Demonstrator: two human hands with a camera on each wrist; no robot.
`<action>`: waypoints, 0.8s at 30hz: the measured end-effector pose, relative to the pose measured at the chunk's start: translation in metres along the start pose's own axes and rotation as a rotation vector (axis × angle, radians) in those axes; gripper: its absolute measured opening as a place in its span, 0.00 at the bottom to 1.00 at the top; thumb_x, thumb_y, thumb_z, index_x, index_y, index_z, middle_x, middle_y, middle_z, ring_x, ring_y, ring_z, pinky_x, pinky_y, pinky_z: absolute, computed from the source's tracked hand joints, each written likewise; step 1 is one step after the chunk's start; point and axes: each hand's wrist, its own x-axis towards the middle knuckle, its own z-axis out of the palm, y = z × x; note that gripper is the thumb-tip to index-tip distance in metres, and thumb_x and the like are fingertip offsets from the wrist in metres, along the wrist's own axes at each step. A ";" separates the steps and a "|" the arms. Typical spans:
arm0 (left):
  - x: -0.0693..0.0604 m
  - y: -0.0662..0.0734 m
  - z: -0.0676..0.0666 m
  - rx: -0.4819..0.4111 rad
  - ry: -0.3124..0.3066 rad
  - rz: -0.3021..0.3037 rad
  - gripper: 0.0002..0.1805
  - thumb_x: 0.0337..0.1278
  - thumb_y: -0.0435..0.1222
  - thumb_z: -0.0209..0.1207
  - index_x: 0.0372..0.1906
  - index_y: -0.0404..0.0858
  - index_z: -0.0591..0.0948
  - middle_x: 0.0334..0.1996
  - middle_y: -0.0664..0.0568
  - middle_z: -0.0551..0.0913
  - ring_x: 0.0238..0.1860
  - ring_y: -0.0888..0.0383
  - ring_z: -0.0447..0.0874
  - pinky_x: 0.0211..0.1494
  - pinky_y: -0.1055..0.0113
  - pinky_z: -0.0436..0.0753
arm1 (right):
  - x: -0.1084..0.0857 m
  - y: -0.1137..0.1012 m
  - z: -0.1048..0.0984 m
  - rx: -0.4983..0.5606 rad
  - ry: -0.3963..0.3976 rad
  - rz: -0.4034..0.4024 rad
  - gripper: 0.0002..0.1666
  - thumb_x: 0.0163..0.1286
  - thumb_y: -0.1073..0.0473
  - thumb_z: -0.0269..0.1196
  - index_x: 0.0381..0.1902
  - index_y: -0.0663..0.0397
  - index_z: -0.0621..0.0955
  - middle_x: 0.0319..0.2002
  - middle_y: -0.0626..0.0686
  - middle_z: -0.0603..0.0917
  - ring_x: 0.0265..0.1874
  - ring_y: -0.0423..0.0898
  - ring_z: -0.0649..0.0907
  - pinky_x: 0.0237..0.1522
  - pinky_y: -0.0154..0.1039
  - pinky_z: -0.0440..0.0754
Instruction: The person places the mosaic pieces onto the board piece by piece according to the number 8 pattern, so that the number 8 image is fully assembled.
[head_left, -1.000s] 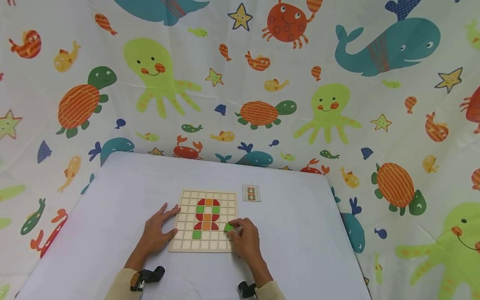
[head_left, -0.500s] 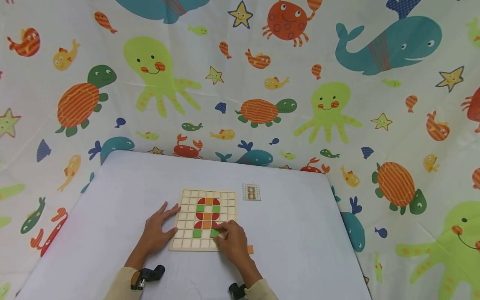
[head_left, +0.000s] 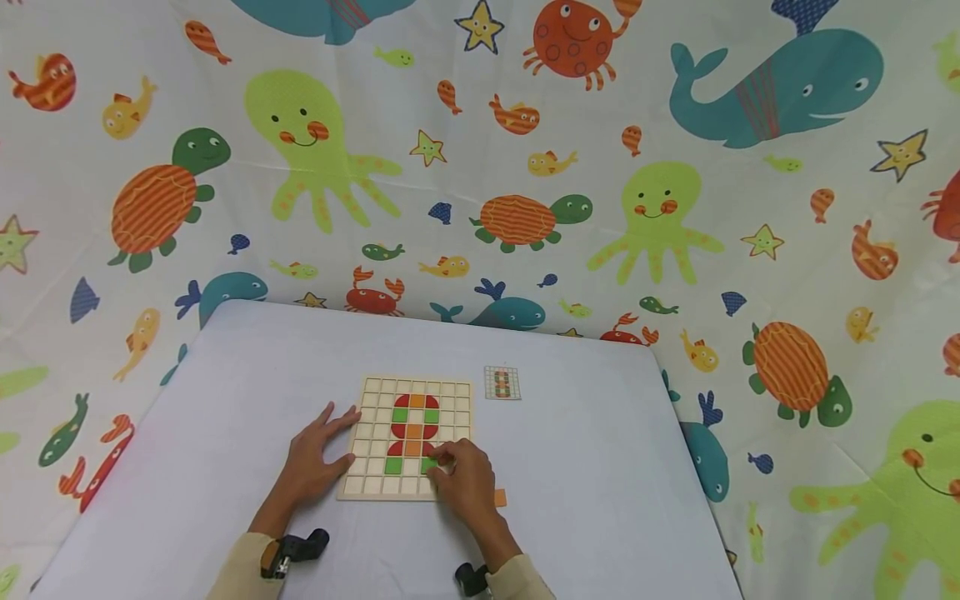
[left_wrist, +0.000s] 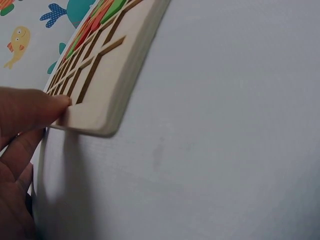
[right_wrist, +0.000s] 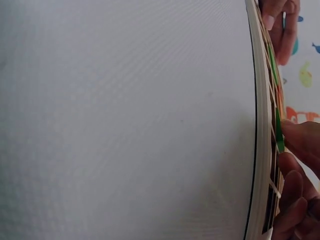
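A wooden grid board lies on the white table, with red, orange and green tiles set in its middle columns. My left hand rests at the board's left edge, fingers spread; in the left wrist view the thumb lies on the board near its corner. With thumb and fingertips, my right hand pinches a green square tile low on the board, just below a red piece. The right wrist view shows this tile edge-on between the fingers, partly covered by them.
A small printed card with a similar coloured grid pattern lies beyond the board's right corner. An orange tile lies on the table, partly behind the right hand. A cloth with sea animals hangs behind the table.
My right hand has moved left with the green tile, from the board's right side to a cell below the red piece. The orange tile has come into sight. The left hand stays put.
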 end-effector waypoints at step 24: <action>-0.001 0.001 -0.002 0.009 0.021 0.051 0.38 0.56 0.30 0.71 0.74 0.40 0.76 0.77 0.39 0.73 0.82 0.27 0.54 0.75 0.20 0.53 | 0.004 0.015 -0.013 0.094 0.042 -0.054 0.08 0.61 0.61 0.78 0.38 0.42 0.93 0.30 0.41 0.85 0.27 0.31 0.76 0.29 0.27 0.75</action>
